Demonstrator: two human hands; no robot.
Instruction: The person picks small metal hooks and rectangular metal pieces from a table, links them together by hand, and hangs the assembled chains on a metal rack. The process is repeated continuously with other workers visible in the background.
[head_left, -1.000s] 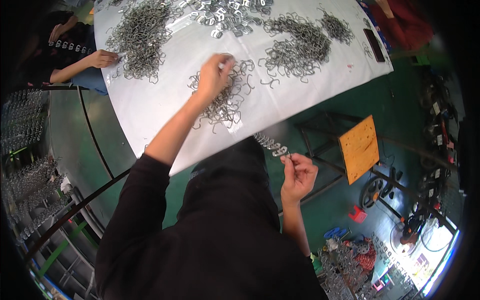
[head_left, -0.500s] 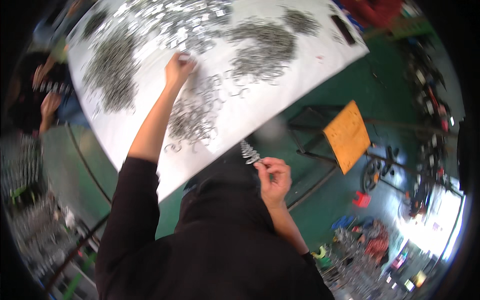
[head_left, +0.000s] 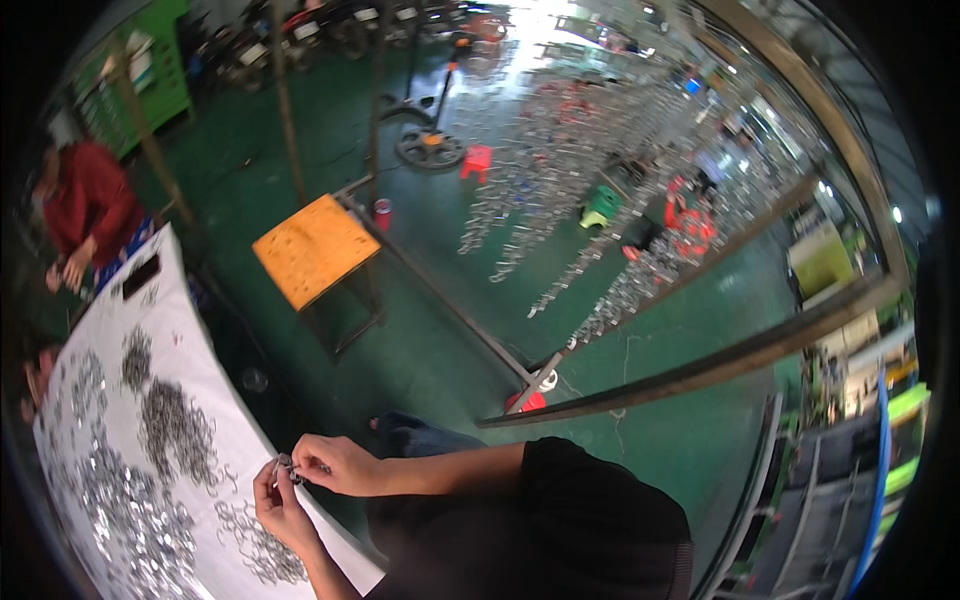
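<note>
My left hand and my right hand meet at the edge of the white-covered table. Between their fingertips is a small cluster of metal pieces, too small and blurred to make out one by one. Both hands are closed in a pinch on it. Curved metal hooks lie loosely on the white tabletop beside my left hand. Farther along sits a dense pile of similar grey hooks, with a smaller pile beyond it. Shiny flat metal pieces spread over the table's left part.
A wooden-topped stool stands past the table on the green floor. Metal frame bars cross the right side, with rows of hanging metal chains behind. A person in red works at the table's far end, near a black object.
My view has swung to the right. My left hand has left the table's piles and come together with my right hand, which earlier held a dangling string of metal pieces.
</note>
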